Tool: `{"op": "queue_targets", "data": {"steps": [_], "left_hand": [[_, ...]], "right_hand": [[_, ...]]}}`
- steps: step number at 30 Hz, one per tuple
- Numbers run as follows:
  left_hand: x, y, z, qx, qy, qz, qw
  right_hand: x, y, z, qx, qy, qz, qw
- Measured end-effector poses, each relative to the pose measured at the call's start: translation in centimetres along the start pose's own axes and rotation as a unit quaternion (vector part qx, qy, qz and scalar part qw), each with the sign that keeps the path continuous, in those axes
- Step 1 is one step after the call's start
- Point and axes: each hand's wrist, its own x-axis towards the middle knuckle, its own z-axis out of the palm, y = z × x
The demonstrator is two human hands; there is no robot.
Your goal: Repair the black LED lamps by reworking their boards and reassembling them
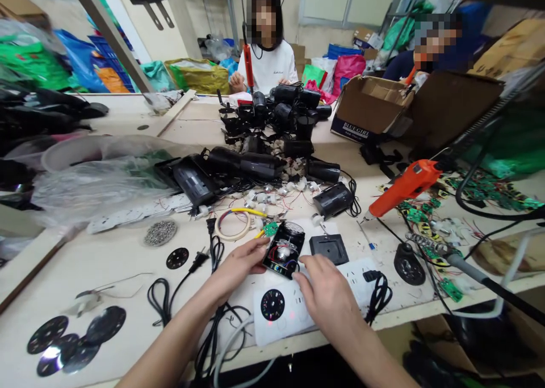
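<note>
A small open black plastic housing (283, 251), with wires and a round motor-like part inside, is held between my two hands above a white power strip (349, 286). My left hand (244, 260) grips its left side, the thumb along the edge. At its lower right side, my right hand (326, 286) has its fingers bent against the housing. A green circuit board (271, 229) sits by its upper left corner. Just right of it lies a black rectangular cover (328, 249). On the strip rests a black disc with small holes (272, 304).
An orange electric screwdriver (404, 186) leans at the right, near a soldering iron (472, 271) and circuit boards (494, 192). A heap of black housings (276, 113) fills the back. Screws (160, 232), a tape roll (233, 224) and dark discs (76, 340) lie left. Two people sit opposite.
</note>
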Motion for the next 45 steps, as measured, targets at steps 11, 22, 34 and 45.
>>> {"op": "queue_targets", "data": {"steps": [11,22,34,45], "left_hand": [[-0.6,0.3,0.5,0.055,-0.042,0.032,0.997],[0.3,-1.0,0.5,0.069,-0.054,0.081,0.993],[0.6,-1.7,0.4,0.090,-0.039,0.102,0.990],[0.2,-1.4,0.6,0.129,-0.020,0.107,0.986]], "right_hand": [[3.3,0.4,1.2,0.067,0.007,-0.029,0.997],[5.9,-0.3,1.4,0.073,-0.122,-0.066,0.988],[5.8,-0.3,3.3,-0.104,-0.093,-0.111,0.984],[5.3,-0.3,2.2,0.064,-0.082,-0.086,0.991]]}}
